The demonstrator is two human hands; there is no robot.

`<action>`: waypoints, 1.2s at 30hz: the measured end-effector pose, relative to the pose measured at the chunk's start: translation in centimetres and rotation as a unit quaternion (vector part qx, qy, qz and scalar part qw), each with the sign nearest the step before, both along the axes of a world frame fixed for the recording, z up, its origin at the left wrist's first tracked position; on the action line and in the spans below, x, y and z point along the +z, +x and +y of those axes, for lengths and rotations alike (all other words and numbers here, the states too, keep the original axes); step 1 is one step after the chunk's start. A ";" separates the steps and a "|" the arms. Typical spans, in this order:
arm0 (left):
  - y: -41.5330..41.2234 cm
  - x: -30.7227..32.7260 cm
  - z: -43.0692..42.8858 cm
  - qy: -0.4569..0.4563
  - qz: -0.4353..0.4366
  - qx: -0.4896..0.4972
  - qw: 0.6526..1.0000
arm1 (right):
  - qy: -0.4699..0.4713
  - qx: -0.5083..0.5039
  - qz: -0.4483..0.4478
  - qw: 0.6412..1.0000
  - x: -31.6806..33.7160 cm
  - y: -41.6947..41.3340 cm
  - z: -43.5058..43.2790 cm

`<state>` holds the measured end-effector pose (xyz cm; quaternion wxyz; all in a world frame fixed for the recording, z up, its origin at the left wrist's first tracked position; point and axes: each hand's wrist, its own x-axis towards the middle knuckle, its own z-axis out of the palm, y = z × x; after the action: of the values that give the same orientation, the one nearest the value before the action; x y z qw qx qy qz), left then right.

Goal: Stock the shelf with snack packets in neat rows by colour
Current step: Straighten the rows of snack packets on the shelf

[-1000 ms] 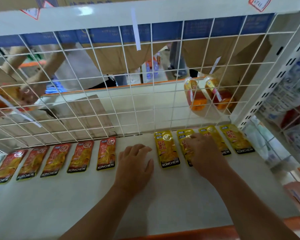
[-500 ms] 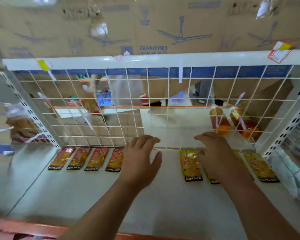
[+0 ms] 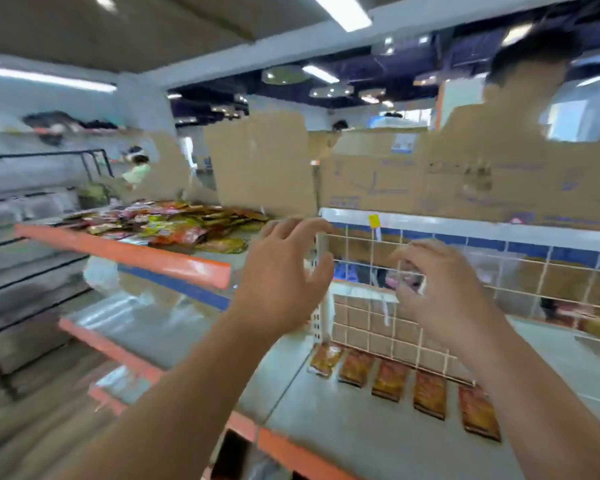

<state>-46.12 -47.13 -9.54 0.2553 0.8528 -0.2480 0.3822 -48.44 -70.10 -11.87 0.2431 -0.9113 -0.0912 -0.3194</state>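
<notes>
Both hands are up in the air in front of the shelves and hold nothing: the left hand (image 3: pixel 284 271) has its fingers a little bent and apart, and the right hand (image 3: pixel 440 289) looks the same, its fingers loosely curled over nothing. Below them, five flat red snack packets (image 3: pixel 409 386) lie side by side in a tidy row on the grey metal shelf with the orange front edge (image 3: pixel 361 441), close to the white wire grid (image 3: pixel 369 317) at its back. A big messy heap of red, yellow and orange packets (image 3: pixel 174 223) sits on the higher shelf (image 3: pixel 136 251) to the left, well apart from the row. The picture is blurry, so small things are hard to tell. I think the next job is to fetch more packets from the heap. That could go wrong: the colours are all mixed up, so a hand may grab the wrong one, or a fast grab could push packets off the edge. A low arm could also knock the neat red row crooked
</notes>
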 end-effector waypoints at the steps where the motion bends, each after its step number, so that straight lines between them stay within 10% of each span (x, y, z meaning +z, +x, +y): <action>1: -0.2 1.1 3.1 0.010 0.002 0.023 1.000 | 0.003 0.020 -0.005 1.000 1.0 0.5 2.7; 13: 2.6 6.6 27.5 0.058 0.135 0.170 0.974 | -0.047 0.112 0.035 0.992 9.4 9.1 22.4; 25: 15.6 6.9 28.6 0.204 0.249 0.132 0.938 | -0.255 0.119 0.250 0.927 8.3 21.3 26.0; 36: 24.0 9.6 28.8 0.280 0.277 -0.030 0.919 | -0.298 0.100 0.274 0.909 8.9 22.0 25.2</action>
<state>-22.08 -18.31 0.01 0.0764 0.9533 -0.2898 0.0376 -26.46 -44.87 -2.93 0.0066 -0.9792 -0.2026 0.0111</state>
